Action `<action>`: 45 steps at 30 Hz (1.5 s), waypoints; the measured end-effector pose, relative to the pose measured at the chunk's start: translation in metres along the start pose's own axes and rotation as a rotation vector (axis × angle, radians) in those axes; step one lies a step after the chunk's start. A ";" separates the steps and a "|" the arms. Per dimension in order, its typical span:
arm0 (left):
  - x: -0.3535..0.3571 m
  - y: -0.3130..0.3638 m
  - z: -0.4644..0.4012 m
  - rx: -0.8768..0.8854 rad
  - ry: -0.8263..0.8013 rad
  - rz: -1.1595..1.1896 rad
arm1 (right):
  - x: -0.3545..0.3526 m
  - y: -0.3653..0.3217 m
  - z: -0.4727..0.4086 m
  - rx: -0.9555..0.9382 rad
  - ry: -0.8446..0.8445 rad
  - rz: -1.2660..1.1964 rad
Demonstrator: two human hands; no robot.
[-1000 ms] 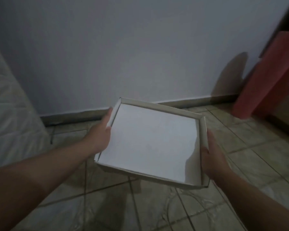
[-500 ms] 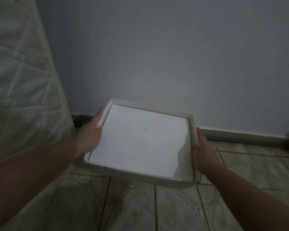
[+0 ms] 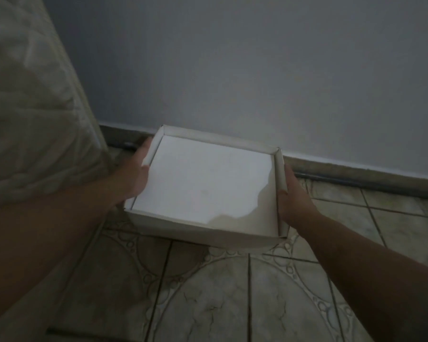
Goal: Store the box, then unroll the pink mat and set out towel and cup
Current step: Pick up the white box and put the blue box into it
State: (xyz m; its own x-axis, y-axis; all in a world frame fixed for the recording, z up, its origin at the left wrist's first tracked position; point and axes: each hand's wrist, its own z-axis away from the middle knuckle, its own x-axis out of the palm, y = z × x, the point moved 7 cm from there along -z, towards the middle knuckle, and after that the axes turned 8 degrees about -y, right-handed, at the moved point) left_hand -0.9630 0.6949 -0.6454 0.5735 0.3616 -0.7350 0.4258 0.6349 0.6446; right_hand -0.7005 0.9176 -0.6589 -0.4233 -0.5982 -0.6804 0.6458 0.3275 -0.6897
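Observation:
A shallow white cardboard box (image 3: 203, 183) with low side walls sits between my two hands, low over the tiled floor close to the wall's baseboard. My left hand (image 3: 134, 174) grips its left wall, thumb over the rim. My right hand (image 3: 292, 193) holds the right wall. Whether the box's underside touches the floor cannot be told. The pink mat, the towel and the cup are out of view.
A pale quilted mattress (image 3: 32, 107) leans up on the left, right beside the box. The grey wall (image 3: 257, 70) and its dark baseboard (image 3: 356, 174) run behind the box. Patterned floor tiles (image 3: 232, 292) fill the foreground.
I have turned left and lowered the box toward the floor by the mattress and wall. The pink rolled mat at the right has left the view. Both hands keep their hold.

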 end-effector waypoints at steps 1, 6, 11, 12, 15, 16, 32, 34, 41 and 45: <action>0.003 -0.006 -0.004 -0.024 -0.014 -0.016 | 0.005 0.003 -0.003 0.009 -0.006 -0.006; 0.013 -0.018 -0.014 -0.003 -0.006 -0.005 | 0.019 0.015 -0.017 0.064 -0.029 0.012; 0.025 -0.031 -0.027 -0.055 -0.030 0.029 | 0.028 0.019 -0.027 0.086 -0.045 0.019; 0.026 -0.034 -0.029 -0.054 -0.031 0.035 | 0.031 0.020 -0.028 0.089 -0.047 0.016; 0.032 -0.041 -0.033 -0.069 -0.038 0.051 | 0.037 0.023 -0.030 0.105 -0.039 0.003; 0.033 -0.043 -0.035 -0.074 -0.033 0.046 | 0.038 0.024 -0.031 0.108 -0.032 0.004; 0.022 -0.022 -0.033 -0.015 0.053 0.082 | 0.012 0.035 0.027 0.097 -0.023 -0.284; 0.007 0.006 -0.015 0.127 0.172 0.084 | -0.017 0.043 0.064 0.054 0.067 -0.314; 0.051 0.153 0.074 0.515 -0.011 0.047 | -0.151 0.099 0.265 0.097 0.424 -0.307; 0.106 0.261 0.138 0.707 -0.178 0.079 | -0.207 0.135 0.434 0.223 0.695 -0.261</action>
State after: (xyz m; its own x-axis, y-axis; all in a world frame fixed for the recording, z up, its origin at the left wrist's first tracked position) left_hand -0.6941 0.8044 -0.5259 0.7004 0.2333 -0.6745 0.6940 -0.0019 0.7200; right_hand -0.2498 0.7686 -0.5038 -0.8332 -0.0152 -0.5528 0.5519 0.0397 -0.8330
